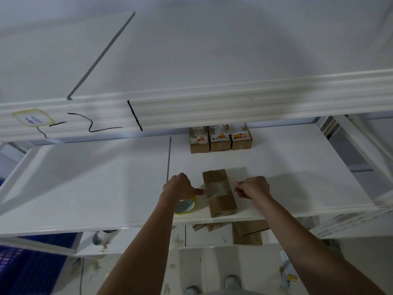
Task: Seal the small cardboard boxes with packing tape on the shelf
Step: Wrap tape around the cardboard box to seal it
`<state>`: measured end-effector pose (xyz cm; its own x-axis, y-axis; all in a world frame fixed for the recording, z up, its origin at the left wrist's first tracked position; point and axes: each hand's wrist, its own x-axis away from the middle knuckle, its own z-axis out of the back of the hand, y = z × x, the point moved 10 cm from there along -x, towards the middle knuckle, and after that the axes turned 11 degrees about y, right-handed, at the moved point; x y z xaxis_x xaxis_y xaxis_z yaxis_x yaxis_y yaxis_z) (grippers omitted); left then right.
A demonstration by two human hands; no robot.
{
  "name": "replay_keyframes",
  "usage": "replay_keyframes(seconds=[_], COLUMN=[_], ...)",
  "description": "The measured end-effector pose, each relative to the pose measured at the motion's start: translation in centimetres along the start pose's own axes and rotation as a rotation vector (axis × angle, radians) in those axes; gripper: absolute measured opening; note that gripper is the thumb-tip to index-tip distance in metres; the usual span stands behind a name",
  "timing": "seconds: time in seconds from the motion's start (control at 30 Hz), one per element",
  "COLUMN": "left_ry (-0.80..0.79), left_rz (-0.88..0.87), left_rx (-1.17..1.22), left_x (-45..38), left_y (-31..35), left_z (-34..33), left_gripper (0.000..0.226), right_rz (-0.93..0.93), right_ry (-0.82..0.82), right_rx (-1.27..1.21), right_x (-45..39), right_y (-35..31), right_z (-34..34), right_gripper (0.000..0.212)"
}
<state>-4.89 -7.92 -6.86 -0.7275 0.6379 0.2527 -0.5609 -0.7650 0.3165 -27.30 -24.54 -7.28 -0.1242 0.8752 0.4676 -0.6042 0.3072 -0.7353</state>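
Observation:
A small brown cardboard box (220,193) lies lengthwise on the white shelf (106,188), with a strip of clear packing tape (214,189) across its top. My left hand (178,185) is just left of the box. Its fingers are curled and its thumb presses against the box's left side where the strip comes down. A yellowish tape roll (185,206) lies on the shelf under that wrist. My right hand (253,187) is just right of the box, its fingers curled and its fingertips pinching the strip's clear end near the box's right edge.
Three taped small boxes (220,139) stand in a row at the back of the shelf. An upper shelf edge (191,109) overhangs close above. Loose cardboard (247,232) lies on a lower level, and a blue crate (32,262) sits at the lower left.

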Motion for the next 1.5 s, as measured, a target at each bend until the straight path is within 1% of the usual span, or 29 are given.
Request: replay_keyframes(seconds=[0.5, 0.77, 0.97, 1.17, 1.3, 1.4, 1.5], left_ry=[-0.011, -0.012, -0.001, 0.017, 0.020, 0.021, 0.022], left_rz=[-0.012, 0.003, 0.006, 0.006, 0.001, 0.004, 0.004], left_rx=[-0.036, -0.044, -0.059, -0.099, -0.110, -0.119, -0.131], left_x=[-0.9, -1.1, -1.1, -1.0, -1.0, -1.0, -1.0], left_y=[-0.1, -0.3, 0.1, 0.4, 0.6, 0.6, 0.7], left_z=[-0.5, -0.9, -0.8, -0.6, -0.6, -0.6, -0.6], left_gripper=[0.065, 0.070, 0.072, 0.071, 0.073, 0.073, 0.074], right_rz=[-0.100, -0.189, -0.213, -0.110, -0.058, 0.057, 0.240], right_ry=[0.018, 0.009, -0.004, -0.005, -0.037, 0.011, 0.027], right_rx=[-0.002, 0.032, 0.030, 0.064, 0.088, 0.177, 0.285], right_x=[-0.6, -1.3, -1.6, -1.1, -0.7, -0.6, -0.6], right_y=[0.9, 1.7, 2.3, 1.9, 1.2, 0.0, -1.5], right_z=[-0.4, -1.4, -1.8, -2.0, -2.3, -1.6, -1.8], right_gripper=[0.020, 0.025, 0.026, 0.028, 0.030, 0.026, 0.016])
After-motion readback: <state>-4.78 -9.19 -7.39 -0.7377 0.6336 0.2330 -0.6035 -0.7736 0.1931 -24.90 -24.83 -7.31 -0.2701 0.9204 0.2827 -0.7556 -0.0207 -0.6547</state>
